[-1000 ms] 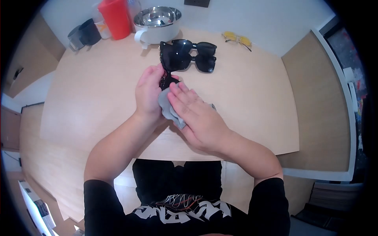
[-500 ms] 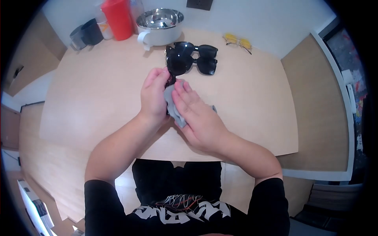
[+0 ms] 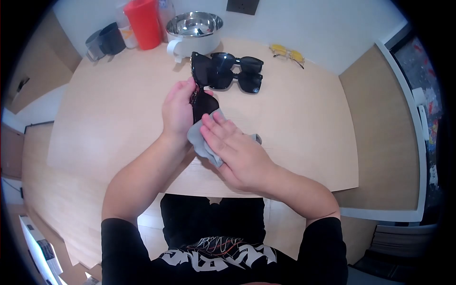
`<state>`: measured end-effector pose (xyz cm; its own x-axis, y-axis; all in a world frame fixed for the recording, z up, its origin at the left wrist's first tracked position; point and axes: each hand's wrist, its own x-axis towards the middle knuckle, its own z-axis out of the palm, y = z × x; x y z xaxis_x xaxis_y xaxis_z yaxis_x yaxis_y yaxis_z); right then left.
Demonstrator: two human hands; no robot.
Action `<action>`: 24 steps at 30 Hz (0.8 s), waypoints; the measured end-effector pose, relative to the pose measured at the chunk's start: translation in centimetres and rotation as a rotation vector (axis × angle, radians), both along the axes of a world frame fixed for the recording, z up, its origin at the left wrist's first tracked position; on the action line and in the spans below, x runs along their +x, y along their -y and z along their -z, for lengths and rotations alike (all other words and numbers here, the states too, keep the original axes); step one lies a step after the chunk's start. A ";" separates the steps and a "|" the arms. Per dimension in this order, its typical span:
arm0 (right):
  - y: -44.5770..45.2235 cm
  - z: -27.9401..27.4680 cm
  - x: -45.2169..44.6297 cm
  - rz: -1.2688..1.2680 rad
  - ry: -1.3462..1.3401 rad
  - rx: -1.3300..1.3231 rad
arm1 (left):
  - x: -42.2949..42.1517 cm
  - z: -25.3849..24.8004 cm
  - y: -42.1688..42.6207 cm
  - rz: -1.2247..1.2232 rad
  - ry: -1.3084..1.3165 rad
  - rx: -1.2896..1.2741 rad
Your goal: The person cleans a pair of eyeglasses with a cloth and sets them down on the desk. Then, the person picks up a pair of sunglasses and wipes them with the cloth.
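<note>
Above and left of the picture's centre, glossy black, dark-lensed sunglasses [image 3: 205,103] are held by the left hand [image 3: 176,113]; the soft grey cloth [image 3: 198,137], held by the right hand [image 3: 240,154], is best pressed lightly.

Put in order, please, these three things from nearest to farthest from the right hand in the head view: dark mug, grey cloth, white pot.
1. Grey cloth: touching the right hand, under its fingers.
2. White pot: farther back, somewhat left of that hand.
3. Dark mug: farthest, at the back left.
</note>
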<state>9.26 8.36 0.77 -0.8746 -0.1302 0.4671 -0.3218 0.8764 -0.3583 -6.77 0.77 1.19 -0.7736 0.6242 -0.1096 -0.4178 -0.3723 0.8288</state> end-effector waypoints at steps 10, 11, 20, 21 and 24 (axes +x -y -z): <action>-1.5 -0.6 -0.7 0.158 -0.006 -0.024 | 1.5 0.9 -0.5 0.096 0.061 0.151; -1.4 -0.5 -0.7 0.158 -0.006 -0.008 | 1.6 1.0 -0.4 0.092 0.074 0.157; 0.1 -0.7 -0.4 0.091 0.015 0.132 | 0.3 -0.8 0.6 0.020 0.049 0.041; 0.1 -0.7 -0.4 0.093 0.019 0.131 | 0.3 -0.9 0.6 0.018 0.055 0.028; 0.3 -1.2 -0.3 0.109 0.002 0.185 | 0.7 -1.3 0.7 0.018 0.087 0.067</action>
<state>8.97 8.07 1.97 -0.8891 -0.1180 0.4422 -0.2206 0.9570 -0.1881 -6.12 0.05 2.53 -0.7517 0.6460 -0.1331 -0.4939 -0.4176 0.7627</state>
